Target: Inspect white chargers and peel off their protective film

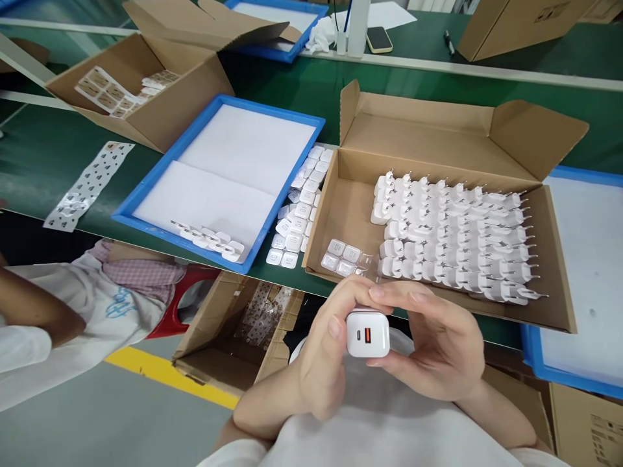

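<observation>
A white charger [368, 333] is held up in front of my chest, its face with a small dark port and an orange port turned toward the camera. My left hand [331, 344] grips its left side and top. Fingers of my right hand [438, 337] touch its top and lower right edge. Behind the hands stands an open cardboard box [335, 220] with rows of white chargers [448, 240], pins pointing up and right. Several square pieces in clear film [343, 258] lie in its front left corner.
Left of the box are loose white square pieces [302, 211] and a blue-rimmed tray [219, 175] holding several chargers. Farther left are a sticker sheet [90, 185] and another open box [185, 97]. A person [97, 292] sits at the left; another blue-rimmed tray [584, 279] lies right.
</observation>
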Motion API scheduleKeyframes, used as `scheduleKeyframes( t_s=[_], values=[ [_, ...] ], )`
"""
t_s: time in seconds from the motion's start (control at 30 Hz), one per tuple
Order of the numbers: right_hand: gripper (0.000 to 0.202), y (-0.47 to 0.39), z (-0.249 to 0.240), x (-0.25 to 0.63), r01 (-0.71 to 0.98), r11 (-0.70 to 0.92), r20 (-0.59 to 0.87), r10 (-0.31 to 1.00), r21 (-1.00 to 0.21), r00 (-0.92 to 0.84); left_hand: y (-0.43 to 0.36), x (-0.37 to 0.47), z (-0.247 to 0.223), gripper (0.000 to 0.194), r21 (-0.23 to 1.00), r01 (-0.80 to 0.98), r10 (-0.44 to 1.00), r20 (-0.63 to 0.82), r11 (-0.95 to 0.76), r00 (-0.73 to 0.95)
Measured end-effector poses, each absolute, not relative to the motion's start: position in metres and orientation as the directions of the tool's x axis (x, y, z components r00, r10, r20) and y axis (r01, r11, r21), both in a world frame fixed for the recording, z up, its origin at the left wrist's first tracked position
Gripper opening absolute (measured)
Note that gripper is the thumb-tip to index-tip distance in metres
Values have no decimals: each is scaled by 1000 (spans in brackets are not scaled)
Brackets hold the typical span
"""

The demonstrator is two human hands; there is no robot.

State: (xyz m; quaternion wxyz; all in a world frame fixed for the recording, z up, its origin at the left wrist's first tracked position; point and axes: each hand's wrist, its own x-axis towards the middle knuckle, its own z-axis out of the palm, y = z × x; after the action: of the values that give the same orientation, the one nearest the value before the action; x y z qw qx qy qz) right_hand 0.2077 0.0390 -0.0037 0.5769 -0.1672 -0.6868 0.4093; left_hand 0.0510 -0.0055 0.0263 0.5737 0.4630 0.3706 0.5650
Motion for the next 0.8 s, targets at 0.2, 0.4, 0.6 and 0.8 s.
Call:
scheduleKeyframes(
  t_s=[0.2, 0.4, 0.6, 0.8],
  values=[
    [68, 38, -4, 206, -239, 599, 645, 710, -764, -281, -2, 50, 21, 37, 949, -306, 989, 113, -78, 99],
    [74, 41, -3, 205, -242, 620, 666, 689, -746, -287, -3, 50, 21, 44, 946, -309, 991, 119, -94, 62],
    [74, 40, -2, 203, -263, 613, 667, 695, -745, -270, -3, 50, 20, 30, 949, -287, 986, 156, -131, 64],
    [65, 41, -3, 204, -257, 599, 651, 706, -759, -277, -3, 50, 19, 19, 954, -275, 987, 144, -119, 72]
  ],
)
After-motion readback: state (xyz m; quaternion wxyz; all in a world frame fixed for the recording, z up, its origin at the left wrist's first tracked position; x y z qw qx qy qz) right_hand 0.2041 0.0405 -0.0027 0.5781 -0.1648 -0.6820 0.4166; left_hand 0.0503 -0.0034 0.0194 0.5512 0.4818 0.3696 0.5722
